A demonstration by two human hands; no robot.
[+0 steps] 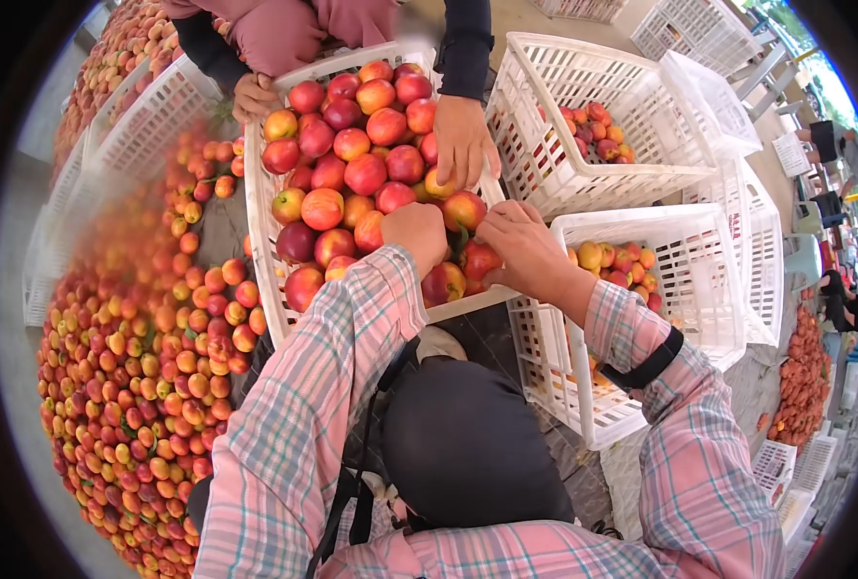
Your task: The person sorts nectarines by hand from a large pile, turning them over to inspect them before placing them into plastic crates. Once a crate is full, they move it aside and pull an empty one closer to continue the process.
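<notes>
A white plastic crate [263,253] full of red and yellow nectarines [365,175] lies in front of me. My left hand [416,234] is curled closed over its near right part, knuckles up; what the fingers hold, if anything, is hidden. Beside it, my right hand [530,253] grips a red nectarine [480,260] at the near right corner, thumb below and fingers above. A green leaf [461,237] shows between my hands. Across the crate, another person's hand [465,142] rests on the fruit at the right side, and their other hand [253,96] holds the left rim.
Loose nectarines [139,415] are heaped on the floor at the left. To the right stand two white crates [598,183] [660,217] partly filled with fruit. More crates [696,37] stand behind. A dark rounded shape [472,444] is below my arms.
</notes>
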